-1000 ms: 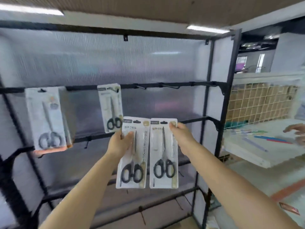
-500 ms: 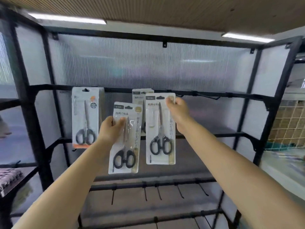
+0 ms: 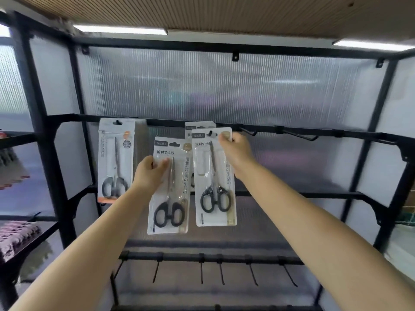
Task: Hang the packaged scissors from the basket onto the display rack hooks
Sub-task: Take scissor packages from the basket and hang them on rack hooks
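Head view: the right hand (image 3: 235,151) pinches the top right corner of a packaged pair of black-handled scissors (image 3: 214,178), its hang hole raised level with the upper rail (image 3: 292,131) of the display rack, in front of a pack already hanging there (image 3: 199,126). The dark tip of a hook seems to show in the hole, though blur makes that uncertain. The left hand (image 3: 150,173) grips a second scissors pack (image 3: 169,189) by its upper left edge, fingers (image 3: 162,163) curled over the card, lower and just beside the first. A different scissors pack (image 3: 116,160) hangs further left on the rail, and bare hooks (image 3: 301,135) stand to the right.

To do this step well, I judge the right hand should keep the card square to the hook, slide the hole fully along it until the pack rests against the one behind, and only then let go. The left pack should stay clear so the cards do not catch. The basket is out of sight.
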`<state>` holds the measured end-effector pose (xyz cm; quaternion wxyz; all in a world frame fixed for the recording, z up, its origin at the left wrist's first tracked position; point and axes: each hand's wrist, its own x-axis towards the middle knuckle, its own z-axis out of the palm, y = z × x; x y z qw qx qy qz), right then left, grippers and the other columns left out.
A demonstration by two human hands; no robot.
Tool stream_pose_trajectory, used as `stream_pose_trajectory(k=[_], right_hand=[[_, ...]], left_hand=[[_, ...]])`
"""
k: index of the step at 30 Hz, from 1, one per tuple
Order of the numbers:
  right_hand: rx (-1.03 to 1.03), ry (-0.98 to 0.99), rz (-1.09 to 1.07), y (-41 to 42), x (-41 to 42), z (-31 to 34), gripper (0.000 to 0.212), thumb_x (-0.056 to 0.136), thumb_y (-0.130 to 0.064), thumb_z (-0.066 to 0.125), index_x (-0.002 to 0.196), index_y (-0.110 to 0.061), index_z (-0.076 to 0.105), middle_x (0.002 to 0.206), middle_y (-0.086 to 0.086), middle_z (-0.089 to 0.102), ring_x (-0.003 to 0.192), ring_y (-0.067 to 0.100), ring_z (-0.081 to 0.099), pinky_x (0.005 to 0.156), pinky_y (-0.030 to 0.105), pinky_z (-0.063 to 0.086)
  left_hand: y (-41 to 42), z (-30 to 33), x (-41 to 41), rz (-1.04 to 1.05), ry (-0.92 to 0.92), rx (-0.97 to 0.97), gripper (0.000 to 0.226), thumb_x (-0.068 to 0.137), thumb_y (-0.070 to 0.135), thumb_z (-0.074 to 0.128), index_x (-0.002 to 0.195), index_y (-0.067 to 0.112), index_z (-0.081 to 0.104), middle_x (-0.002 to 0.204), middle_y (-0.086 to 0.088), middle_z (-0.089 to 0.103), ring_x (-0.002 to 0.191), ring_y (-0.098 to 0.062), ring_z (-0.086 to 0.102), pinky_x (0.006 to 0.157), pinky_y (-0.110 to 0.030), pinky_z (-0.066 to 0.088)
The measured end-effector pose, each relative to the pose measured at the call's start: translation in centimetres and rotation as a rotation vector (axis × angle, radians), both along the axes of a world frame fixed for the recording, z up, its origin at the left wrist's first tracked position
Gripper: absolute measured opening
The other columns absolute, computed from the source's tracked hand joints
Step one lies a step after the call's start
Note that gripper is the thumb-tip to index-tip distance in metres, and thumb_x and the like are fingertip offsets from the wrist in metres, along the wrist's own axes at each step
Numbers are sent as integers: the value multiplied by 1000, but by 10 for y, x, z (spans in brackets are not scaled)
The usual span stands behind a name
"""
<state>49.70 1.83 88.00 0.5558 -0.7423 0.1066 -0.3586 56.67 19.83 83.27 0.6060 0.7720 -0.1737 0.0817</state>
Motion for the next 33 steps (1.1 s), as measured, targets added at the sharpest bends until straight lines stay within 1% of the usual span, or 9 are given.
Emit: stream_pose_trajectory(k=[3, 9, 12, 15, 19, 21, 26, 30, 33], right_hand=[[55, -10, 3, -5, 12, -6, 38, 98, -25, 46, 114, 8, 53, 90, 15, 54, 80, 16, 45, 65, 28, 36], [49, -48, -40, -8, 41, -11, 29, 97, -27, 46, 93, 1, 53, 76, 3, 45, 64, 12, 40, 58, 27, 33], [-8, -13, -61, -14, 56, -10, 29, 99, -27, 44, 74, -12, 39, 68, -3, 38, 58, 8, 35, 51, 25, 28], [-133, 7, -108, -21, 66, -9, 37, 100, -28, 42, 67, -17, 30, 65, -3, 35, 56, 9, 33, 50, 26, 25], [-133, 37, -96, -29, 80, -9, 40, 99, -33, 42, 65, -15, 30, 63, -1, 34, 57, 12, 33, 58, 30, 29], [-122, 65, -95, -30, 85, -10, 40, 99, -35, 41, 65, -15, 33, 64, -1, 36, 58, 13, 36, 54, 29, 29], [-150, 113, -94, -34, 94, -13, 37, 100, -39, 38, 86, -6, 48, 68, -1, 42, 62, 14, 42, 50, 27, 29], [-129, 105, -127, -32, 96, -10, 35, 100, -37, 39, 89, -5, 47, 68, -1, 42, 62, 14, 43, 49, 26, 29], [-100, 71, -154, -28, 93, -9, 25, 97, -33, 45, 93, -9, 47, 78, 2, 47, 68, 15, 47, 51, 27, 32]], left_hand=[[0, -4, 3, 20, -1, 7, 35, 95, 28, 54, 71, 16, 33, 62, 0, 34, 53, -13, 31, 53, -25, 32], [0, -8, 10, 57, 32, -27, 37, 96, 26, 53, 69, 16, 30, 62, -1, 32, 52, -14, 29, 52, -24, 31], [-1, -12, 10, 67, 18, -20, 37, 95, 27, 53, 68, 16, 30, 61, 0, 30, 53, -14, 27, 53, -24, 30], [0, -14, 14, 76, 13, -9, 37, 95, 28, 54, 69, 16, 30, 62, 0, 29, 55, -13, 27, 52, -23, 28], [7, -18, 13, 92, 7, 21, 33, 96, 29, 53, 74, 14, 32, 64, -2, 29, 55, -14, 27, 52, -23, 29], [10, -21, 12, 111, 12, 27, 33, 96, 28, 53, 73, 14, 32, 64, -2, 29, 55, -13, 27, 51, -21, 29], [14, -23, 9, 142, 21, 34, 34, 96, 28, 53, 72, 15, 32, 64, 0, 29, 55, -12, 28, 50, -18, 30], [16, -22, 11, 139, 28, 20, 36, 95, 28, 53, 71, 16, 31, 65, 0, 29, 56, -12, 28, 53, -21, 30], [13, -21, 11, 109, 24, -7, 36, 95, 28, 53, 71, 16, 31, 65, -1, 29, 57, -13, 28, 53, -22, 29]])
